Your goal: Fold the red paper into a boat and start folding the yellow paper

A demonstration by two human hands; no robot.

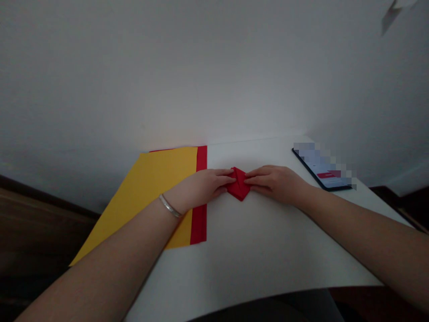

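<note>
A small piece of folded red paper (240,190) lies on the white table, with crease lines and layered flaps on its upper face. From the left, my left hand (209,185) holds its edge, the fingertips on the paper and a silver bangle around the wrist. My right hand (273,182) pinches the opposite edge with its fingers together. Parts of both side edges are hidden under my fingertips.
A large yellow sheet (161,174) lies over a red sheet (201,158) left of the folded paper, partly under my left forearm. At the back right lies a phone (320,167) with its screen lit. The white table (261,250) meets a pale wall at the back.
</note>
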